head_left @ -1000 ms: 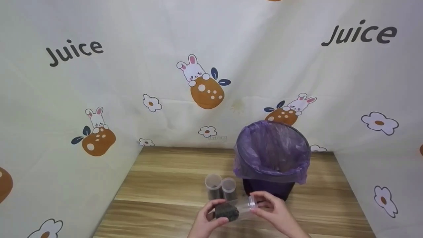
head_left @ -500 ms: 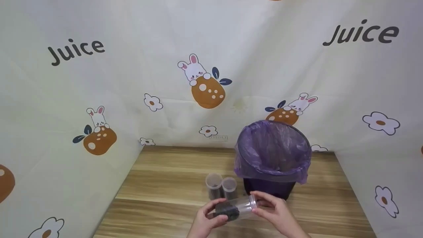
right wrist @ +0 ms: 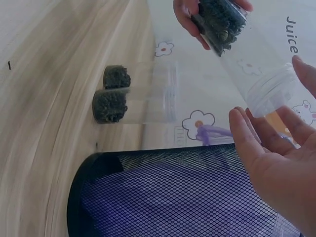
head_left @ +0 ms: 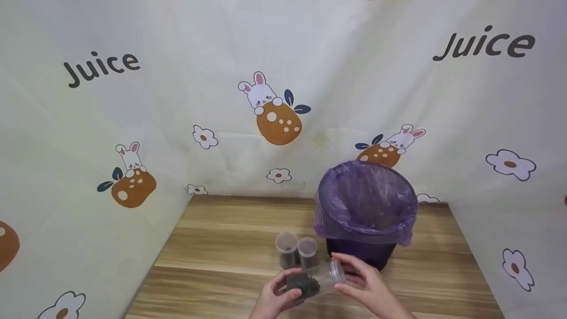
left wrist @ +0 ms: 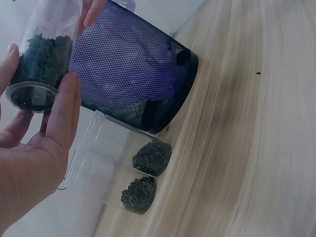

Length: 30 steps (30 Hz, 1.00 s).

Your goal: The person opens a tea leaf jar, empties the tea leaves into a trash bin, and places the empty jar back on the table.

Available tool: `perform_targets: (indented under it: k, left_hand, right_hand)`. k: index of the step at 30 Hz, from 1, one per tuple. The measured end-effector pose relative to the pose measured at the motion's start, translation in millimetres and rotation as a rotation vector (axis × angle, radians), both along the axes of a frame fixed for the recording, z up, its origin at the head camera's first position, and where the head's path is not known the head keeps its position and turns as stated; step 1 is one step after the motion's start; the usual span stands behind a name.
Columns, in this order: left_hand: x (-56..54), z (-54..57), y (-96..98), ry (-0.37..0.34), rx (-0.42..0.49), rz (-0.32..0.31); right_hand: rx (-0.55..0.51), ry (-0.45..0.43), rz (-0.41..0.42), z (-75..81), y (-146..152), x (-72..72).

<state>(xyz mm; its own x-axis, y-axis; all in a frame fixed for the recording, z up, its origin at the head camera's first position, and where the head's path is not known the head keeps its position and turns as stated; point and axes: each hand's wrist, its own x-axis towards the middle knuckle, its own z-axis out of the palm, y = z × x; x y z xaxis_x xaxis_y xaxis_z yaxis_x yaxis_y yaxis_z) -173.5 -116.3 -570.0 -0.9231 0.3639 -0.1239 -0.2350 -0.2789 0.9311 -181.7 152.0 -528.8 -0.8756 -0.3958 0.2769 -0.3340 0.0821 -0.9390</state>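
My left hand (head_left: 275,293) grips a clear plastic jar (left wrist: 52,22) around its lower half. Dark green, crumbly leaf-like bits (right wrist: 224,22) fill the bottom part of it. The jar is held tilted above the table, its capped end to the right. At that end my right hand (head_left: 367,283) holds the clear ridged lid (head_left: 336,271), thumb on one side and fingers on the other. In the right wrist view the lid still sits at the jar's mouth, with fingertips (right wrist: 237,116) right at its edge.
Two similar clear jars (head_left: 287,254) (right wrist: 109,105) stand side by side on the wooden table (head_left: 212,248), dark green bits at their bottoms. Right of them is a black mesh bin (left wrist: 190,74) lined with a purple bag (head_left: 367,199). Printed cloth (head_left: 212,97) surrounds the table.
The jar's lid end has tilted, so the lid's face shows more. My right fingers have shifted around the lid, and the dark bits look looser. The left hand keeps its grip.
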Motion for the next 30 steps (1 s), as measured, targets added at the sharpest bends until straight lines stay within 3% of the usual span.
perform_targets:
  k: [3,8,19,30]
  left_hand:
    - [0.5,-0.1,0.0,0.009,0.006,-0.001]
    - [0.7,-1.1,-0.2,0.008,0.008,-0.001]
    - [0.8,-2.4,-1.0,0.003,0.0,-0.018]
    - [1.1,-4.1,-1.5,-0.007,-0.012,-0.011]
  right_hand:
    - [0.031,-0.062,-0.049,1.4,-1.1,1.0]
    - [0.052,-0.08,-0.114,2.6,-1.6,3.1]
    - [-0.007,0.003,-0.092,-1.6,-1.0,2.7]
    - [-0.01,-0.064,-0.042,-1.7,1.3,3.8]
